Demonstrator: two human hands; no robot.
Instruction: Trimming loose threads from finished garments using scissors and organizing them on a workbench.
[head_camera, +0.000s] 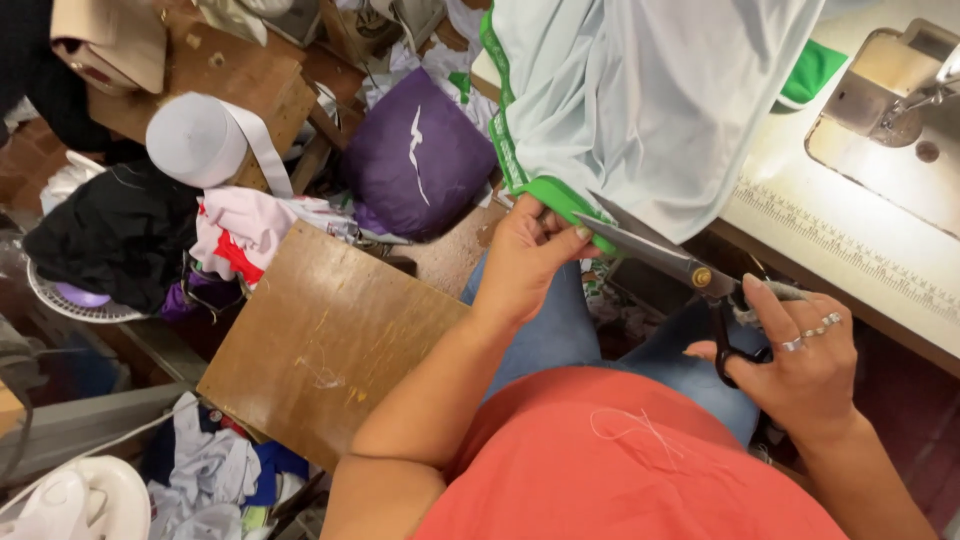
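My left hand (525, 260) pinches the green hem (560, 196) of a pale mint garment (650, 90) that hangs off the sewing table's edge. My right hand (800, 365), with rings on two fingers, grips the black handles of large tailor's scissors (665, 255). The open blades sit at the green hem, right beside my left fingers. My red shirt and blue jeans fill the bottom of the view.
A sewing machine (900, 95) sits on the cream table (830, 215) at top right. A wooden board (320, 340) lies left of my knees. A purple cushion (420, 155), a white tape roll (200, 140), a fan (80, 300) and piled fabric scraps clutter the floor.
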